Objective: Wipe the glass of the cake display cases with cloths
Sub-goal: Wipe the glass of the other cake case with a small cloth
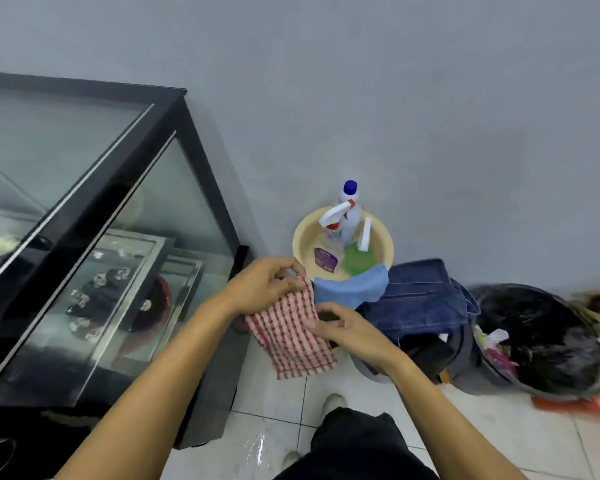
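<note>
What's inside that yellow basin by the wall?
The yellow basin holds a spray bottle, a blue-capped bottle, something green and a white piece. A blue cloth hangs over its front rim, hiding whatever lies beneath.

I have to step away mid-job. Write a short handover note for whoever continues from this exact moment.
Left hand pinches the top edge of the red checked cloth; right hand holds its right side, cloth hanging in the air.
Blue cloth is draped over the rim of the yellow basin, which holds a spray bottle.
Display case stands to the left.
Done: cloth picked up. Left: wiping the glass.
</note>
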A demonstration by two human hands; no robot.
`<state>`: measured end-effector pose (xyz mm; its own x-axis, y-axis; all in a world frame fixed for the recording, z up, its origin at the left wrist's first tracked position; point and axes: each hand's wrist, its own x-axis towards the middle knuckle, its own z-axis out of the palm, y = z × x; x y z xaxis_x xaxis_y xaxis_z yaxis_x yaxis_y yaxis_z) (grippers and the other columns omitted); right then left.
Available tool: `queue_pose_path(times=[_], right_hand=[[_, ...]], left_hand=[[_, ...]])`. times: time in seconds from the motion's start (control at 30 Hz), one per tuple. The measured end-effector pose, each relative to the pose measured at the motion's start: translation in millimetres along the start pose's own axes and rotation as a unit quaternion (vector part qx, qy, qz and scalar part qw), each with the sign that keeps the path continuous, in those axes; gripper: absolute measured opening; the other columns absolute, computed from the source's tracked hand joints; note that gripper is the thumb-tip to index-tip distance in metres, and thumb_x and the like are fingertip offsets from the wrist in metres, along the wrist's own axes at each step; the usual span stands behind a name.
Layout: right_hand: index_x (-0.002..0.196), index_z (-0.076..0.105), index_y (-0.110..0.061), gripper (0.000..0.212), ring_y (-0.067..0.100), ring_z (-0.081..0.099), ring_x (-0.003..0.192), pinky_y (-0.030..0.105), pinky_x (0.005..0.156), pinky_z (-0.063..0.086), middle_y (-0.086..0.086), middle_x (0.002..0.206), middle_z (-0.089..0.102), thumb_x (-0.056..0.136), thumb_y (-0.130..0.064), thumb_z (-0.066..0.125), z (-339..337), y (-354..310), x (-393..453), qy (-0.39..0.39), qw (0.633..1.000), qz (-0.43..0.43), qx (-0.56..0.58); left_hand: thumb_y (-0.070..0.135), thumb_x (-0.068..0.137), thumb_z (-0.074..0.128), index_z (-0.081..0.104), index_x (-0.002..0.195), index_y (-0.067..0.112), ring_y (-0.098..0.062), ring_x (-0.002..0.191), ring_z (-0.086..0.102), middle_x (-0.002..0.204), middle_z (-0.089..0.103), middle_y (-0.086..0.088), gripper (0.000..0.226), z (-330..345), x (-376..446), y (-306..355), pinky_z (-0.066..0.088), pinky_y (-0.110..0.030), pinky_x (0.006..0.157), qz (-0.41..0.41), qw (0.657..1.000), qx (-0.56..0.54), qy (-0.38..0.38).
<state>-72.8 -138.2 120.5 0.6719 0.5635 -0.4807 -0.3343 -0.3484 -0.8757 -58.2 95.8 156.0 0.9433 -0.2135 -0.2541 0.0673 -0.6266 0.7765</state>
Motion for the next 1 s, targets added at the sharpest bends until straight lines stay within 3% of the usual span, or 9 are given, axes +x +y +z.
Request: queue_pose_path(times=[0.13,0.23,0.3,0.37,0.43,0.6,0.7,0.83,1.0], right_hand=[[0.111,0.077,-0.023,0.023,0.001,0.071,0.103,0.021,0.093,0.053,-0.012,0.108,0.078,0.097,-0.041,0.070,-6,-14,19,0.005,1.000,-0.025,0.008],[0.114,0.077,-0.019,0.025,0.005,0.072,0.105,0.025,0.096,0.056,-0.008,0.110,0.079,0.100,-0.037,0.067,-20,-13,42,0.070,0.995,-0.044,0.060],[0.116,0.076,-0.018,0.027,0.011,0.074,0.106,0.036,0.100,0.058,-0.005,0.111,0.079,0.100,-0.037,0.067,-28,-9,56,0.100,0.990,-0.038,0.092],[0.119,0.075,-0.019,0.026,0.013,0.074,0.105,0.039,0.099,0.058,-0.003,0.111,0.079,0.101,-0.035,0.065,-36,-3,68,0.108,0.987,-0.030,0.114],[0.120,0.074,-0.017,0.025,0.016,0.075,0.105,0.037,0.098,0.058,-0.001,0.110,0.079,0.103,-0.031,0.063,-39,2,80,0.123,0.983,-0.033,0.129],[0.118,0.073,-0.021,0.019,0.021,0.074,0.107,0.047,0.099,0.058,0.003,0.112,0.078,0.105,-0.028,0.061,-25,25,108,0.193,0.962,-0.010,0.191],[0.119,0.070,-0.027,0.019,0.023,0.074,0.108,0.053,0.095,0.059,0.002,0.116,0.077,0.106,-0.033,0.058,-17,37,122,0.207,0.946,0.036,0.246],[0.123,0.065,-0.017,0.021,0.027,0.077,0.095,0.038,0.074,0.064,0.010,0.116,0.076,0.108,-0.025,0.055,-18,37,143,0.235,0.918,0.081,0.308],[0.121,0.065,-0.007,0.021,0.034,0.075,0.101,0.040,0.081,0.065,0.017,0.116,0.074,0.107,-0.019,0.057,-21,34,170,0.297,0.889,0.120,0.327]], left_hand=[[0.049,0.094,0.072,0.073,0.105,0.035,-0.006,0.086,0.074,0.093,0.079,0.011,0.018,-1,39,13,0.058,-0.032,0.088,-0.018,0.993,0.011,-0.112],[0.067,0.083,0.073,0.074,0.104,0.022,-0.014,0.069,0.067,0.084,0.076,-0.004,0.049,-21,61,-2,0.055,-0.026,0.067,-0.148,0.974,0.026,-0.168],[0.061,0.075,0.080,0.076,0.091,0.019,-0.014,0.066,0.060,0.079,0.070,-0.005,0.046,-29,62,-24,0.051,-0.025,0.061,-0.215,0.951,-0.032,-0.221],[0.054,0.074,0.081,0.080,0.089,0.026,-0.012,0.083,0.068,0.092,0.077,0.005,0.031,-24,63,-46,0.053,-0.026,0.078,-0.219,0.952,-0.120,-0.178],[0.047,0.089,0.073,0.080,0.109,0.024,-0.011,0.107,0.072,0.111,0.079,0.007,0.032,-11,65,-62,0.051,-0.026,0.097,-0.211,0.955,-0.199,-0.069],[0.040,0.104,0.058,0.077,0.107,0.022,-0.006,0.098,0.073,0.104,0.079,0.007,0.026,27,79,-79,0.056,-0.024,0.088,-0.174,0.955,-0.215,0.104],[0.048,0.104,0.055,0.075,0.102,0.027,-0.007,0.095,0.072,0.100,0.078,0.008,0.029,34,100,-91,0.058,-0.033,0.086,-0.157,0.963,-0.183,0.118],[0.051,0.105,0.052,0.069,0.113,0.032,0.007,0.090,0.066,0.101,0.071,0.021,0.026,24,135,-97,0.048,-0.015,0.076,-0.134,0.984,-0.087,0.075],[0.044,0.105,0.055,0.065,0.124,0.026,0.003,0.095,0.063,0.104,0.068,0.018,0.028,12,180,-114,0.046,-0.016,0.075,-0.121,0.992,-0.033,-0.007]])
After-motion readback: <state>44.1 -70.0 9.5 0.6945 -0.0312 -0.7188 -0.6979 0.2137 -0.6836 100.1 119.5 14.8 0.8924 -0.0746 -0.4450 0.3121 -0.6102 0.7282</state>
